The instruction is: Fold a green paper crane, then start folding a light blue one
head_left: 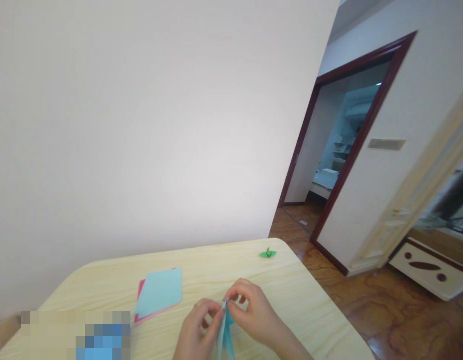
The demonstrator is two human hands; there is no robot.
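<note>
A folded piece of blue paper [226,332] stands between my two hands near the front of the table. Thumb and fingers of my left hand [201,325] pinch its left side close to the top. My right hand [250,310] grips the same upper tip from the right, with its fingers curled. The paper's lower end runs out of the picture. Left of my hands lie light blue square sheets [161,290] on top of a pink sheet [141,287]. Toward the far right corner sits a small green folded paper crane [268,254].
The pale wood-grain table [216,265] has rounded corners and stands against a white wall [159,125]. A pixelated patch [73,335] covers the lower left. Beyond the table's right edge are a brown floor [329,260], a dark red door frame [362,145] and a low cabinet [426,267].
</note>
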